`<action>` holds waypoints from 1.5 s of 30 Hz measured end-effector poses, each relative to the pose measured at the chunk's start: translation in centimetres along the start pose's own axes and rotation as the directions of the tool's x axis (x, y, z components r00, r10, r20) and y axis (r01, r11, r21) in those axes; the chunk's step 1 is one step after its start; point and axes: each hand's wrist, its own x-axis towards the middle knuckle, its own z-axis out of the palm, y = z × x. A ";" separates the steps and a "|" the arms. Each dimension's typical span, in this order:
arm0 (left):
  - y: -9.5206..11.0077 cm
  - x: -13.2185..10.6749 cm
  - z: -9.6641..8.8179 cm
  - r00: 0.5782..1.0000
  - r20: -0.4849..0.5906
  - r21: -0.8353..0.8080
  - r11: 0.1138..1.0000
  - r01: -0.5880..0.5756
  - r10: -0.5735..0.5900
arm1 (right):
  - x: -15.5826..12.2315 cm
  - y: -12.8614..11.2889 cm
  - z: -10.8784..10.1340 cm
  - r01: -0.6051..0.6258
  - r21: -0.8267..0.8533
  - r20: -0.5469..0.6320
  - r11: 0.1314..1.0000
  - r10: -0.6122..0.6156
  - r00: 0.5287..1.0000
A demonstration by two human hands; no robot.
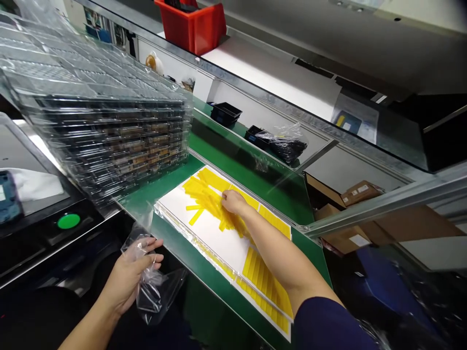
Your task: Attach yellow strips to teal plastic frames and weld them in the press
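In the head view, my left hand (140, 265) holds a crumpled clear plastic bag (155, 291) in front of the green bench's near edge. My right hand (233, 201) reaches over the white sheets (224, 243) with its fingers closed at a loose heap of yellow strips (206, 197). The fingertips are partly hidden, but they seem to pinch strips from the heap. More yellow strips (260, 272) lie in neat rows along the far side and right end of the sheets, partly under my right forearm.
Stacked clear plastic trays (120, 121) with parts inside rise on the left. A green button (68, 221) sits below them. Black bins (226, 114) and a bagged black bundle (288, 143) stand at the back. A red bin (193, 26) rests on the shelf above, with cardboard boxes (359, 194) at right.
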 end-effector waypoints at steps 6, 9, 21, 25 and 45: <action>0.0 0.1 -0.8 0.996 -0.088 -0.047 0.999 0.004 -0.008 | 2.0 0.7 -0.4 -0.116 0.055 0.069 0.992 0.112 0.991; 0.0 0.1 -1.1 0.994 -0.107 -0.063 0.998 0.009 -0.016 | 2.4 1.0 -0.6 -0.118 0.073 0.086 0.990 0.112 0.990; 0.6 0.0 -1.0 0.987 -0.154 -0.097 0.995 0.034 -0.049 | 1.0 2.1 -0.9 -0.051 0.038 0.060 0.998 0.048 0.997; 0.6 0.1 -1.1 0.988 -0.150 -0.099 0.995 0.029 -0.044 | -0.1 2.4 -2.2 -0.031 0.033 0.025 0.999 0.030 0.999; 2.8 0.7 1.9 0.994 -0.053 0.008 0.995 -0.095 0.095 | -5.9 3.2 -7.4 0.191 0.024 -0.365 0.981 -0.169 0.916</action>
